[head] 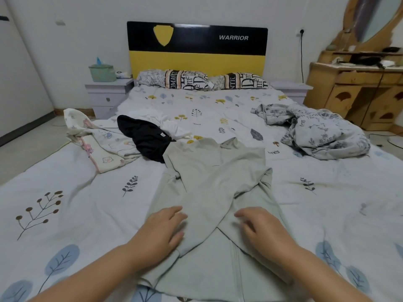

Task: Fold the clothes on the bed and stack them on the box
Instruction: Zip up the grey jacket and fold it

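Leaf-print bed (65, 192), yellow-black headboard (197, 49), wooden dresser (357, 88), white walls

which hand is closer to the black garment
Left. The left hand rests on the pale green top, below the black garment on the same side. The right hand lies across the green top, farther from it.

Pale green top (218, 186) lies flat on the bed (87, 192) (sleeves crossed over front).
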A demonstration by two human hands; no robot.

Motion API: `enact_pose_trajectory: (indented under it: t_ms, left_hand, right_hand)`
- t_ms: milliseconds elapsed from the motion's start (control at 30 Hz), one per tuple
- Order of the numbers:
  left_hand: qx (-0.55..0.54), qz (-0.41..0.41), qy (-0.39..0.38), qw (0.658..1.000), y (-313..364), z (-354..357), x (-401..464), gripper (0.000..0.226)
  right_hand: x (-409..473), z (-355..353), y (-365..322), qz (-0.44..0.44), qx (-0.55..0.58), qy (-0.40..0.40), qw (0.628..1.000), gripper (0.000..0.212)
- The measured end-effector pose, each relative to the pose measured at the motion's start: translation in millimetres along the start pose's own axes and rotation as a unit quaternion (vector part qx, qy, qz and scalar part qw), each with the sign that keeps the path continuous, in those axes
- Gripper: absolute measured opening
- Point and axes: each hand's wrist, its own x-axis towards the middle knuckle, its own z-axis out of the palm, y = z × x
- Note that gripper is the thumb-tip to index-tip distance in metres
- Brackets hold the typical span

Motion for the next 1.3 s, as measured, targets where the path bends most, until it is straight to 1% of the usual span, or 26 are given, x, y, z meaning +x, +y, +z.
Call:
enact_pose_trajectory:
  t_ms: [33, 100, 133, 200, 233, 300, 367, 433, 467, 500, 533, 567, 600, 633, 667, 733, 767, 867, 967, 1000, 1033, 1100, 1133, 1200, 1267, 1300]
  left_hand:
    - [-0.002, 0.023, 0.001, 1.000, 1.6, -3.0, -12.0, 0.044]
    - [-0.011, 0.057, 0.021, 0.998, 2.7, -5.9, -34.4, 0.028]
    - [-0.012, 0.066, 0.024, 0.997, 3.0, -7.4, -44.2, 0.027]
    - [-0.001, 0.082, 0.021, 0.996, 2.6, -10.2, -62.3, 0.030]
    - [0.007, 0.085, 0.020, 0.996, 0.8, -10.4, -68.8, 0.033]
    - [0.015, 0.070, 0.012, 0.997, -4.3, -7.5, -81.3, 0.043]
    - [0.026, 0.053, -0.001, 0.998, -8.3, -3.9, -90.5, 0.055]
    - [0.052, 0.056, -0.016, 0.997, -10.5, -1.2, -97.4, 0.062]
    - [0.064, 0.062, -0.020, 0.996, -11.1, 1.3, -99.8, 0.065]
    - [0.076, 0.068, -0.018, 0.995, -12.4, 4.3, -101.3, 0.066]
    - [0.083, 0.069, -0.019, 0.994, -12.8, 6.6, -101.6, 0.068]
    - [0.081, 0.068, -0.019, 0.994, -12.4, 7.5, -101.3, 0.067]
    - [0.077, 0.074, -0.004, 0.994, -13.8, 10.5, -101.1, 0.062]
    - [0.073, 0.083, 0.004, 0.994, -15.7, 13.2, -100.7, 0.057]
    - [0.070, 0.088, 0.002, 0.994, -16.4, 13.9, -99.3, 0.061]
    - [0.069, 0.087, -0.018, 0.994, -16.0, 14.6, -96.5, 0.087]
    - [0.077, 0.086, -0.024, 0.993, -14.2, 14.1, -95.0, 0.093]
    - [0.079, 0.100, -0.023, 0.992, -4.2, 9.2, -90.2, 0.086]
    - [0.039, 0.082, 0.009, 0.996, -2.4, 3.5, -87.4, 0.068]
    - [0.021, 0.063, 0.019, 0.998, -3.8, 1.9, -86.4, 0.066]
    - [0.000, 0.043, 0.027, 0.999, -4.1, -1.0, -84.5, 0.063]
    - [-0.040, 0.009, 0.059, 0.997, -3.6, -9.5, -77.7, 0.044]
    - [-0.064, -0.013, 0.066, 0.996, -3.4, -14.6, -72.9, 0.032]
    - [-0.125, -0.056, 0.055, 0.989, -2.6, -26.9, -60.9, 0.024]
    - [-0.172, -0.091, 0.056, 0.979, -1.6, -39.3, -48.2, 0.025]
    - [-0.191, -0.103, 0.060, 0.974, -3.2, -44.2, -41.3, 0.028]
  right_hand:
    - [-15.0, -3.5, 5.6, -0.011, -0.016, 0.000, 1.000, 0.032]
    - [-41.7, -7.0, 19.8, -0.059, -0.059, 0.034, 0.996, 0.028]
    - [-54.5, -7.1, 28.1, -0.078, -0.071, 0.047, 0.993, 0.036]
    - [-77.4, -3.1, 44.8, -0.076, -0.107, 0.044, 0.990, 0.075]
    - [-87.3, -0.8, 52.2, -0.060, -0.119, 0.040, 0.990, 0.089]
    - [-104.4, 0.9, 63.6, -0.055, -0.154, 0.044, 0.986, 0.100]
    - [-117.6, 2.6, 71.0, -0.079, -0.186, 0.046, 0.978, 0.091]
    - [-124.6, -1.4, 68.5, -0.078, -0.188, 0.027, 0.979, 0.072]
    - [-125.4, -3.4, 67.8, -0.076, -0.191, 0.032, 0.978, 0.062]
    - [-125.7, -5.3, 69.1, -0.080, -0.189, 0.045, 0.978, 0.058]
    - [-126.7, -8.0, 70.6, -0.086, -0.181, 0.055, 0.978, 0.065]
    - [-127.3, -8.2, 74.7, -0.084, -0.180, 0.055, 0.979, 0.080]
    - [-127.5, -8.0, 79.0, -0.074, -0.187, 0.053, 0.978, 0.094]
    - [-127.6, -7.6, 81.1, -0.071, -0.201, 0.050, 0.976, 0.102]
    - [-127.1, -8.1, 81.0, -0.077, -0.215, 0.050, 0.972, 0.104]
    - [-123.4, -4.4, 81.1, -0.098, -0.228, 0.035, 0.968, 0.103]
    - [-122.4, -2.4, 80.1, -0.096, -0.228, 0.024, 0.969, 0.101]
    - [-120.1, -0.7, 77.1, -0.070, -0.211, 0.021, 0.975, 0.093]
    - [-117.6, -0.3, 78.3, -0.045, -0.140, 0.066, 0.987, 0.085]
    - [-116.4, -2.2, 79.6, -0.044, -0.109, 0.085, 0.989, 0.077]
    - [-114.9, -6.8, 78.2, -0.048, -0.086, 0.100, 0.990, 0.062]
    - [-109.7, -13.0, 76.7, -0.015, -0.028, 0.127, 0.991, 0.030]
    - [-105.3, -16.4, 75.7, -0.002, 0.019, 0.133, 0.991, 0.026]
    - [-95.2, -21.2, 74.9, 0.018, 0.133, 0.125, 0.983, 0.032]
    - [-82.3, -25.9, 74.9, 0.073, 0.271, 0.097, 0.955, 0.042]
    - [-75.4, -28.3, 75.7, 0.091, 0.324, 0.091, 0.937, 0.040]
